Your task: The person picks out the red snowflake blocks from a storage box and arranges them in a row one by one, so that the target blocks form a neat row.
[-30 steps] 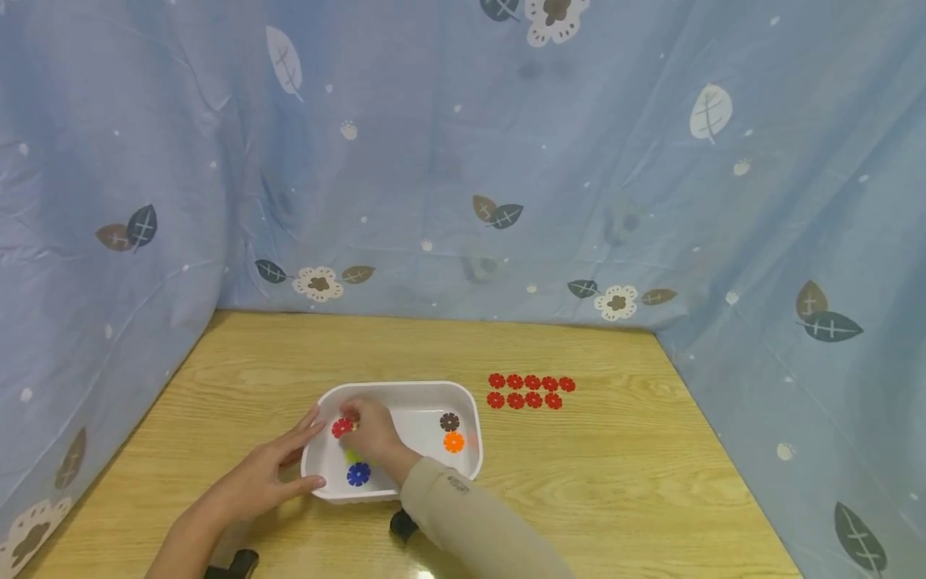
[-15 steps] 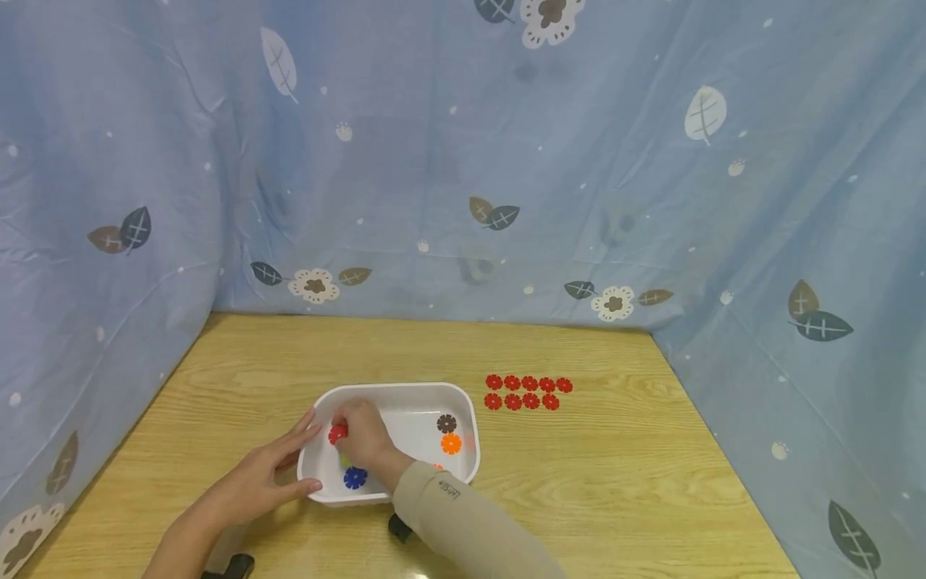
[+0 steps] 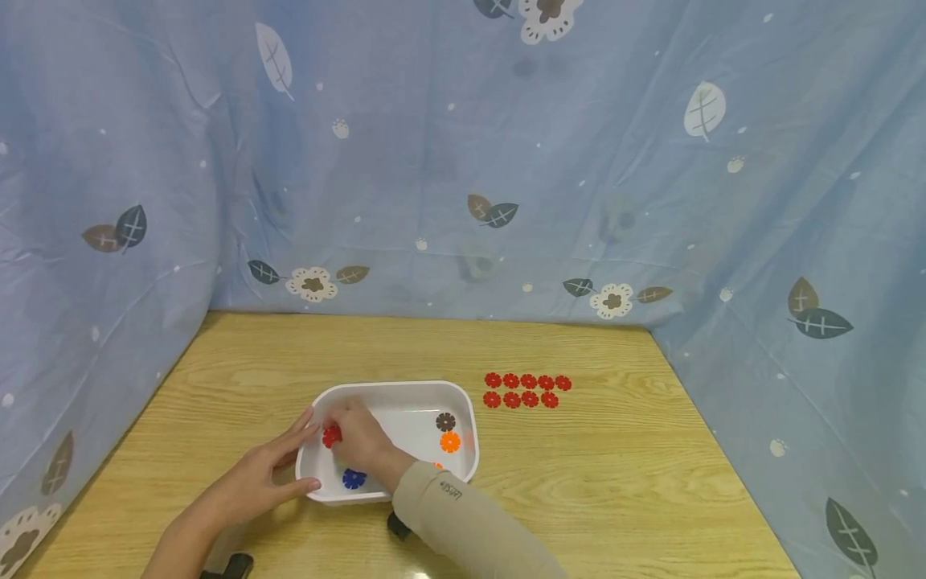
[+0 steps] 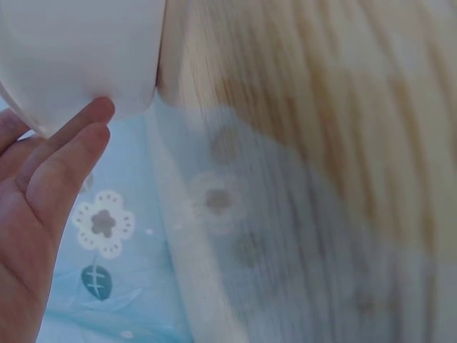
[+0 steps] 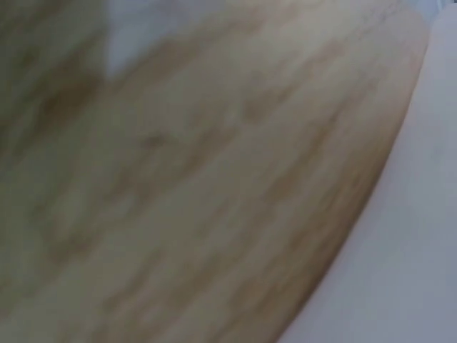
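A white plastic tray [image 3: 405,386] lies on the table. My left hand [image 3: 249,482] rests against its left end, thumb at the near corner and fingers spread along the outer wall. In the left wrist view, the fingers [image 4: 71,146] look fairly straight against the tray's side. Inside the tray's left part my right hand [image 3: 362,438] pinches a red snowflake disc [image 3: 331,437] at its fingertips. A blue disc [image 3: 354,479] lies just nearer than that hand. On the right side of the tray are a brown disc [image 3: 445,422] and an orange disc [image 3: 450,442]. The right wrist view shows no hand.
Two rows of red snowflake discs [image 3: 529,381] lie on the wooden table [image 3: 600,450] right of the tray. Part of another orange disc [image 3: 438,466] shows beside the right forearm. A blue patterned curtain [image 3: 412,161] encloses the table's back and sides.
My right hand has shifted slightly left and nearer inside the tray, along with the red disc. The yellow-green disc seen earlier under it is now nearly hidden. My left hand stays on the tray.
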Motion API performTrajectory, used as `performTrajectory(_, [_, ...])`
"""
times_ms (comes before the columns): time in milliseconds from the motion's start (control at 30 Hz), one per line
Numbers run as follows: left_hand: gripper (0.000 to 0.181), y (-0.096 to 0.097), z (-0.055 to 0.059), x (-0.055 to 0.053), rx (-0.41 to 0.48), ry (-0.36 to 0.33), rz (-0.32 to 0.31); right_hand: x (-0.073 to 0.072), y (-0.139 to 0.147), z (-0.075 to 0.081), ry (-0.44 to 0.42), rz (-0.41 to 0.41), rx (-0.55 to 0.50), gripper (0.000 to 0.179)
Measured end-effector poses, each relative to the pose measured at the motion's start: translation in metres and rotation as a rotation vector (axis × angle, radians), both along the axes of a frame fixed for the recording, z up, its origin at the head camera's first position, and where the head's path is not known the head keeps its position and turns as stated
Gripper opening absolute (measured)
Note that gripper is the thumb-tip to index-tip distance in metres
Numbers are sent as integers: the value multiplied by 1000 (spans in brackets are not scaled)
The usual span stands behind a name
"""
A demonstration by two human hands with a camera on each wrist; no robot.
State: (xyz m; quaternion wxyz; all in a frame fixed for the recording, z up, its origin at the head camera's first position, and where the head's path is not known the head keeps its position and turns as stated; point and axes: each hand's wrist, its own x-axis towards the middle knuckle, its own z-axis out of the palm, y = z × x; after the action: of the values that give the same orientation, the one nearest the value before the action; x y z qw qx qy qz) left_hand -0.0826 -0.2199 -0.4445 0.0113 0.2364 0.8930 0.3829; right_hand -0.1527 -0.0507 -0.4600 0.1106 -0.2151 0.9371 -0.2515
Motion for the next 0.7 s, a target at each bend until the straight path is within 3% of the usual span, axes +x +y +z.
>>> performTrajectory(200, [72, 0, 1, 0, -26, 3, 11, -1, 1, 1, 16, 61, -7, 26])
performTrajectory(367, [71, 0, 1, 0, -30, 20, 19, -2, 2, 2, -46, 47, -62, 30])
performTrajectory(600, [71, 0, -1, 1, -15, 41, 19, -1, 8, 11, -213, -91, -290, 27])
performTrajectory(700, [72, 0, 0, 0, -13, 10, 16, -1, 12, 14, -283, -159, -413, 24])
